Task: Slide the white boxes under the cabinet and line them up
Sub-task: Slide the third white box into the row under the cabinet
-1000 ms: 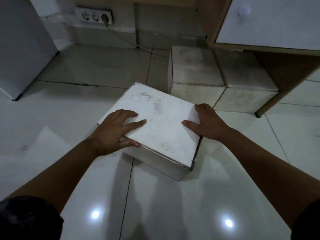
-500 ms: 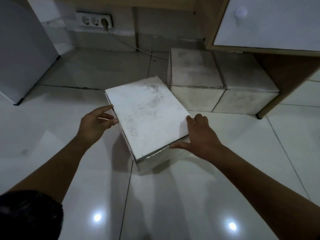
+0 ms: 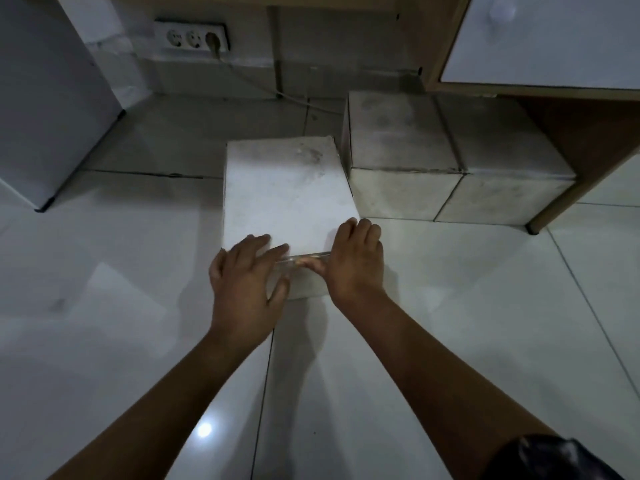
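- We have turned the near box (image 3: 284, 192) from its skewed lie to run square with the two boxes (image 3: 446, 157) under the cabinet (image 3: 540, 88), its far right corner now just beside them.
- Our left hand (image 3: 242, 285) has come off the left side to the near edge.
- Our right hand (image 3: 356, 261) has shifted to the near right corner.

Both bare forearms reach forward from the lower corners, converging toward the middle. The left hand (image 3: 244, 282) lies palm down with fingers spread and nearly flat, thumb angled out to the right. The right hand (image 3: 356, 261) sits just beside it, fingers together and curled forward over an edge, thumb pointing left toward the other hand.
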